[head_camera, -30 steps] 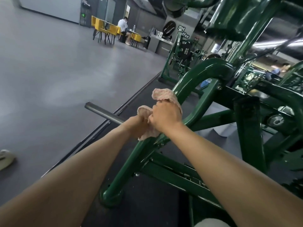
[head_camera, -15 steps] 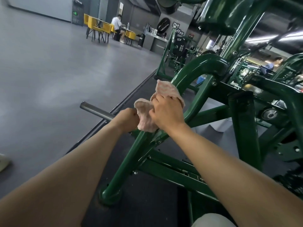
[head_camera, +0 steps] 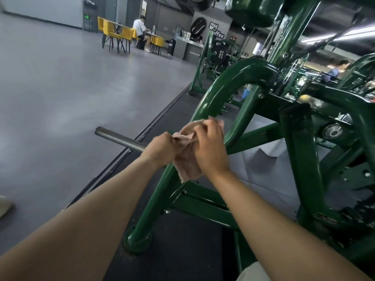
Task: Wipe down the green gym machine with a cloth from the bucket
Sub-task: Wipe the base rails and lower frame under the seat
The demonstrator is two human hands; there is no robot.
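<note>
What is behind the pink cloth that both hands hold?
The slanted green frame tube passes behind the cloth, which the left hand and right hand grip. Where the steel bar joins the tube is covered.

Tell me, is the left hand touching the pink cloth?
Touching. The head view shows the left hand pinching the edge of the pink cloth, fingertips closed on the fabric with no gap.
</note>
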